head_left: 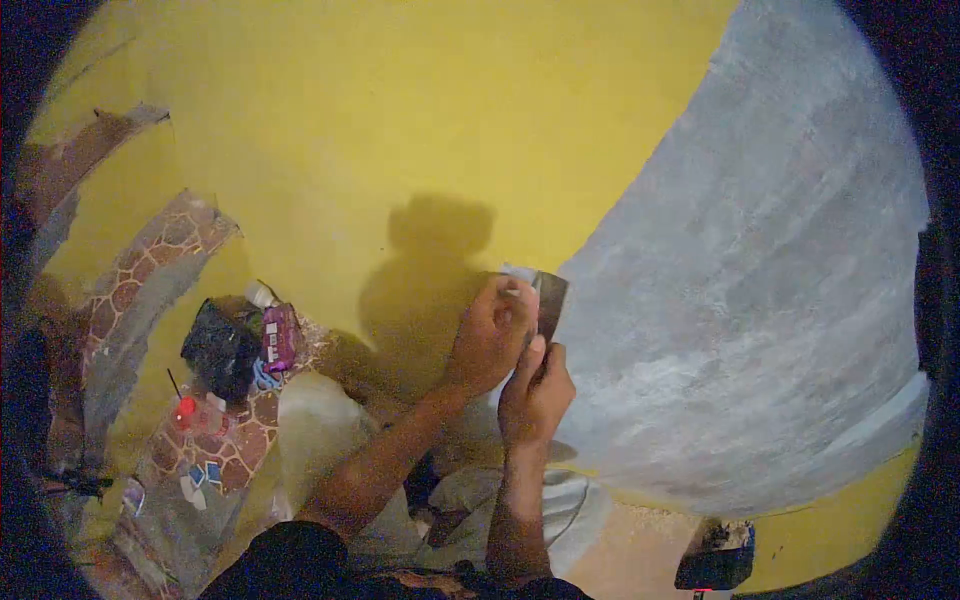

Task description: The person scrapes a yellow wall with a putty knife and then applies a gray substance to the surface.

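Both of my hands are together in front of a wall, near its yellow and grey areas. My right hand (536,400), lower, is closed round a dark flat piece (552,305) that stands upright. My left hand (495,335) is just left of it and higher, its fingers curled beside the piece's left edge. A small pale bit (518,271) shows at the top of the fingers; what it is cannot be made out. The wall's yellow surface (330,120) lies behind, and its rough grey coat (740,270) covers the right side.
At the left, a patterned ledge (250,435) bears a black bag (220,348), a purple packet (281,336) and a red item (186,408). Another patterned strip (150,265) lies further up. A dark box-like object (716,555) is at the lower right.
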### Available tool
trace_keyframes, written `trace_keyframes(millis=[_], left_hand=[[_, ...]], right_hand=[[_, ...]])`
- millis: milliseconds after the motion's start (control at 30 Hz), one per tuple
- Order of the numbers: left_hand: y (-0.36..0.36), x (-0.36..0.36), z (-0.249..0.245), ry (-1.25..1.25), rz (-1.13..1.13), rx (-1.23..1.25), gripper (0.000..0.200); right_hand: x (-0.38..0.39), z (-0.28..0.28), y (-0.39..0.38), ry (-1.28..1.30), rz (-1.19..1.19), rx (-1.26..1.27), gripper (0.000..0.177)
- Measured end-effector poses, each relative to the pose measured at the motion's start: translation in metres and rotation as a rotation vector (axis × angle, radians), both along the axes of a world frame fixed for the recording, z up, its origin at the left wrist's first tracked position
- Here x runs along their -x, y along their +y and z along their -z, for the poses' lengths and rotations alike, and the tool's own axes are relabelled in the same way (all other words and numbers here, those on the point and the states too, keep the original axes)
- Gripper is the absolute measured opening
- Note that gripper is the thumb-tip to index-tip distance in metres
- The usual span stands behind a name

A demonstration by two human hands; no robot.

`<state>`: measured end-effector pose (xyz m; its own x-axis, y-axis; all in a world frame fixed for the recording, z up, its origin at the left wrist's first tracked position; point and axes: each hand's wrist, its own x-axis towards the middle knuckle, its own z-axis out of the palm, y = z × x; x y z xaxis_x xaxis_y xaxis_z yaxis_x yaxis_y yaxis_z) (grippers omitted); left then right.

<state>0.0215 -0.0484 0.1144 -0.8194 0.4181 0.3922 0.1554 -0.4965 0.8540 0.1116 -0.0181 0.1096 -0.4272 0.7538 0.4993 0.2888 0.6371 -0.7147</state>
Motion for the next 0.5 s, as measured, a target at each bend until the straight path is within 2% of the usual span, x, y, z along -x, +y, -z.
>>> trace_keyframes(millis=[33, 100, 133, 200, 333, 400, 433, 500], left_hand=[[-0.005, -0.003, -0.002, 0.006, -0.004, 0.007, 0.03], [-0.016, -0.011, -0.003, 0.225, -0.132, 0.296, 0.037], [-0.018, -0.008, 0.004, 0.234, -0.137, 0.303, 0.037], [-0.021, 0.005, 0.02, 0.2, -0.155, 0.519, 0.042], [-0.034, 0.016, 0.028, 0.133, -0.02, 0.403, 0.04], [-0.034, 0.012, 0.026, -0.082, 0.107, 0.253, 0.039], [-0.036, 0.015, 0.026, -0.085, 0.106, 0.255, 0.039], [-0.039, 0.022, 0.028, -0.148, 0.279, 0.221, 0.041]], right_hand=[[-0.002, 0.01, -0.001, 0.006, -0.004, 0.007, 0.032], [-0.001, 0.027, -0.004, 0.019, -0.069, -0.181, 0.023], [-0.002, 0.026, -0.008, 0.029, -0.071, -0.173, 0.023], [-0.003, 0.018, -0.019, -0.003, -0.189, -0.029, 0.023], [-0.006, 0.051, -0.009, -0.058, -0.31, 0.153, 0.035], [-0.009, 0.055, -0.006, 0.019, -0.596, 0.489, 0.043], [-0.01, 0.056, -0.008, 0.016, -0.595, 0.492, 0.043], [-0.012, 0.053, -0.013, 0.055, -0.573, 0.503, 0.044]])
